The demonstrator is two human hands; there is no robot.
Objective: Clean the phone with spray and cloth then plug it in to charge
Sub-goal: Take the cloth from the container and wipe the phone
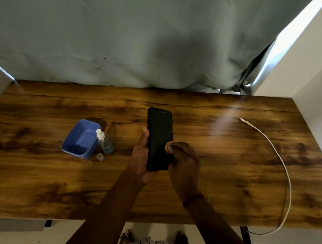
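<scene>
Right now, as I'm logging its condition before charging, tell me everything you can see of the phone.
The phone is a black, glossy-looking slab with rounded corners, its dark screen up and speckled near the top. It is held above the wooden table, long axis pointing away from the person. The left hand grips its lower left edge from beneath; the right hand meets its lower right edge with curled fingers.
</scene>
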